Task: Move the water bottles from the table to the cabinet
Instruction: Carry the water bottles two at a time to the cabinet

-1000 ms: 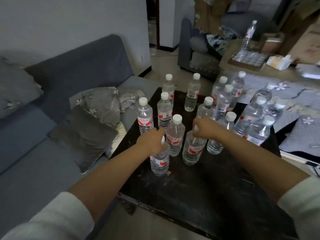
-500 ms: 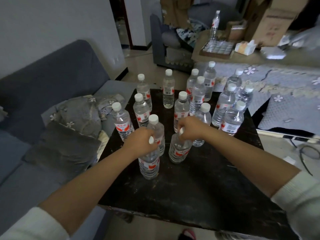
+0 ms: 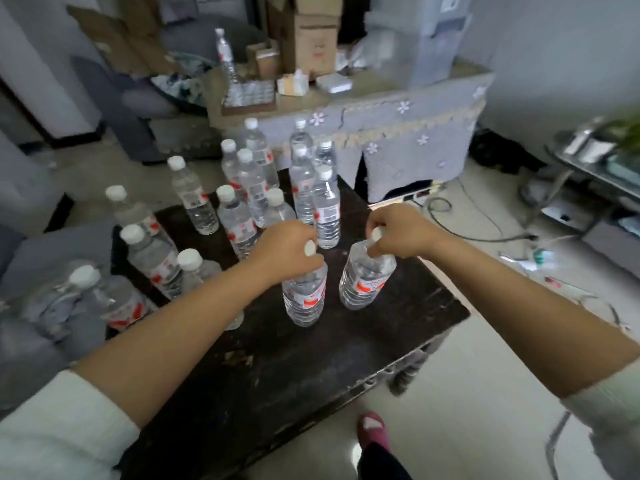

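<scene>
Pinching each clear plastic water bottle (image 3: 304,296) (image 3: 363,282) by its neck above the dark wooden surface (image 3: 294,368), I keep left grip (image 3: 289,251) and right grip (image 3: 398,232) tight, lifting both straight up clear of neighbouring bottles.

1. Near half of the dark table (image 3: 311,375) lies bare, and both forearms cross it unhindered.
2. A thick cluster of standing bottles (image 3: 256,188) crowds the far left of the tabletop, caps close together, little gap between them.
3. Right of the table, open floor (image 3: 485,393), though cables (image 3: 485,233) trail across it.
4. Beyond, the cloth-draped cabinet (image 3: 398,133) has boxes (image 3: 311,39) and a tray (image 3: 247,95) packing its top.
</scene>
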Tool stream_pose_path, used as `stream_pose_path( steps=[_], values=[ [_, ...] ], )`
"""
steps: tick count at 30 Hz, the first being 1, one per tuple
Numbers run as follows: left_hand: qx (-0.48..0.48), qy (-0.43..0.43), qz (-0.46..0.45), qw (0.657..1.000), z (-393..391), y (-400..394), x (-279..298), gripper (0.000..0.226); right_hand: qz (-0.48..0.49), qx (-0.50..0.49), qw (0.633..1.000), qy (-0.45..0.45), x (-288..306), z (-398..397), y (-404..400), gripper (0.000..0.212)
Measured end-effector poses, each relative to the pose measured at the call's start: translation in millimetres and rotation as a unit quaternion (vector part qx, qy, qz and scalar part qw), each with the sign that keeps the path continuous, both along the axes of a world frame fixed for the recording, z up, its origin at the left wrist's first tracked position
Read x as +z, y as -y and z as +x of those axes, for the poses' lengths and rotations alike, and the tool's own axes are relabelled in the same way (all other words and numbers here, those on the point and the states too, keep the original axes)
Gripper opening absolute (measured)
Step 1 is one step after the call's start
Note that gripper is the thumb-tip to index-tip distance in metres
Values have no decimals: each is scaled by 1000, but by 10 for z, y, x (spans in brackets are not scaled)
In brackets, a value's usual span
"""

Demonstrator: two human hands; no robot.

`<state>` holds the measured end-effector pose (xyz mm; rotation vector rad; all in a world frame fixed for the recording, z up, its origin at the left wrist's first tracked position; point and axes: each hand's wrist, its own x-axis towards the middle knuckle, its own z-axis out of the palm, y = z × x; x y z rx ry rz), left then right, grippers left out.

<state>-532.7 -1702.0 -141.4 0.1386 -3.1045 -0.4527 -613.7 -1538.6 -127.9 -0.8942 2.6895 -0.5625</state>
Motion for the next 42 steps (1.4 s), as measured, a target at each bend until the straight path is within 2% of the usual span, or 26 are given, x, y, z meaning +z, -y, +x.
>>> stream_pose_path(
  steps=[4,7,10,14,16,20,25,32,35,39,42],
  values=[
    [-92,-2,10,996,-217,-527,19,26,0,-142,990,-2,48,178,-635,31],
    [-141,-5,52,989,-288,-942,35,25,10,-211,977,7,88,288,-1041,36],
    [-222,1,75,972,-419,-1561,74,24,21,-322,946,28,158,481,-1704,37],
    [-293,15,74,953,-545,-2218,116,25,-1,-420,904,80,177,671,-2397,32],
    [-333,23,74,940,-635,-2735,115,26,-5,-473,878,76,203,817,-2896,32],
    [-378,39,70,922,-723,-3536,111,27,-1,-519,850,92,163,983,-3668,32],
    [-437,45,53,897,-825,-4650,75,26,37,-524,847,87,181,1177,-4712,31],
    [-455,52,82,885,-980,-6069,49,17,50,-559,825,68,159,1250,-5942,23],
    [-468,53,83,878,-1049,-6582,29,7,16,-598,797,82,71,1229,-6399,28],
    [-480,65,80,871,-1263,-7211,-26,13,-36,-645,756,104,-30,1108,-6988,17],
    [-499,79,69,860,-1523,-7700,-89,20,-53,-659,741,119,-116,937,-7428,16]
  ],
)
